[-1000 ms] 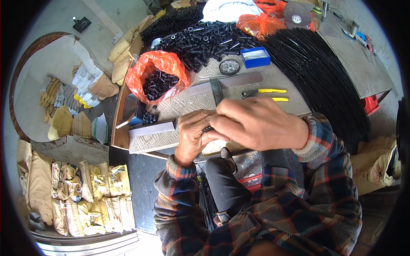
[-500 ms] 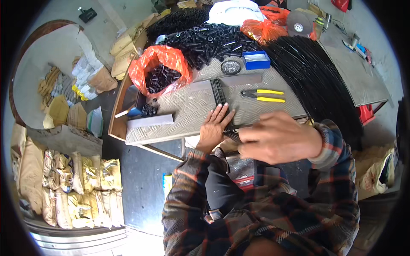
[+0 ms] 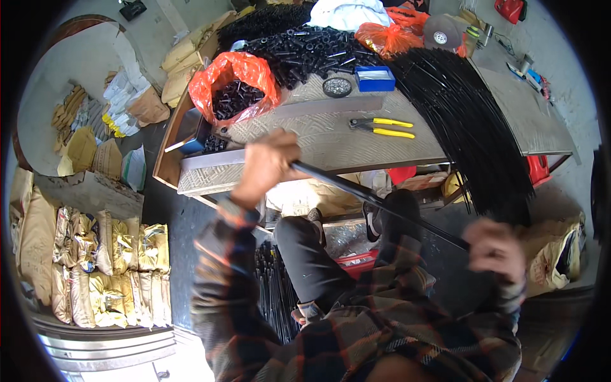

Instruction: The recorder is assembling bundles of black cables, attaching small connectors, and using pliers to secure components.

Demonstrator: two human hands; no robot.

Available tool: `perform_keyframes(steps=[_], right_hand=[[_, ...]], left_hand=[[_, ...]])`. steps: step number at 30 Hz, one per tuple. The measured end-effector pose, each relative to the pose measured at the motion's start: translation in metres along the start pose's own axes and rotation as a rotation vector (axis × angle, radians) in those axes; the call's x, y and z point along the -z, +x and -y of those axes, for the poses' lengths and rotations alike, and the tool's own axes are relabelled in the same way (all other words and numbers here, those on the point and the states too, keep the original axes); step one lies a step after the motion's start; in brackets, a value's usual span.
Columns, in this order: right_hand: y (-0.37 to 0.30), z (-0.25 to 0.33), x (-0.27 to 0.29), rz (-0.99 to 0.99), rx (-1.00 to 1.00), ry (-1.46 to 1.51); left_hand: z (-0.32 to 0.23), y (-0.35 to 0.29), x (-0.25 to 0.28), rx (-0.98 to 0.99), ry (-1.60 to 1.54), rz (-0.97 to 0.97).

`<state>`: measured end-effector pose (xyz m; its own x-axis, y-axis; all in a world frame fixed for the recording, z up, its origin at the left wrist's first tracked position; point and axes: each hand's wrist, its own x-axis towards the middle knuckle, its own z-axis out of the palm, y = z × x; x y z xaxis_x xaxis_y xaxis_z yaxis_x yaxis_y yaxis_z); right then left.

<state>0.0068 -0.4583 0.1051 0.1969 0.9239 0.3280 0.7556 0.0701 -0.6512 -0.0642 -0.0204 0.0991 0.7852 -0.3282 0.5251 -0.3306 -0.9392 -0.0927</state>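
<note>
My left hand grips one end of a long thin black rod over the front edge of the metal workbench. My right hand is blurred at the lower right and holds the rod's other end, so the rod slants down to the right across my lap. A big bundle of the same black rods lies across the bench's right side. Yellow-handled pliers lie on the bench beyond my left hand.
An orange bag of black parts and a heap of black tubes sit at the bench's back, with a blue box and a round tin. Yellow sacks lie on the floor left. More black rods lie by my legs.
My hands were together at the bench edge. They have drawn apart: the right hand swung down to the lower right, and a black rod is stretched between them.
</note>
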Motion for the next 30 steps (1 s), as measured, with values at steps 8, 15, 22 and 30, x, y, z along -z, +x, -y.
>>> perform_keyframes(steps=[8, 15, 22, 30], right_hand=[[0.03, -0.205, -0.3, 0.463, -0.382, 0.433], [0.056, -0.154, -0.245, 0.478, -0.51, 0.407], [0.067, -0.136, -0.241, -0.133, -0.128, 0.687], [0.067, -0.12, -0.2, 0.246, -0.326, 0.716]], left_hand=[[-0.029, 0.017, -0.067, -0.512, 0.152, 0.566], [-0.097, 0.015, -0.092, -0.645, -0.129, 0.568], [-0.123, 0.013, -0.091, -0.742, -0.011, 0.46], [-0.131, -0.059, -0.085, 0.585, -0.9, -0.173]])
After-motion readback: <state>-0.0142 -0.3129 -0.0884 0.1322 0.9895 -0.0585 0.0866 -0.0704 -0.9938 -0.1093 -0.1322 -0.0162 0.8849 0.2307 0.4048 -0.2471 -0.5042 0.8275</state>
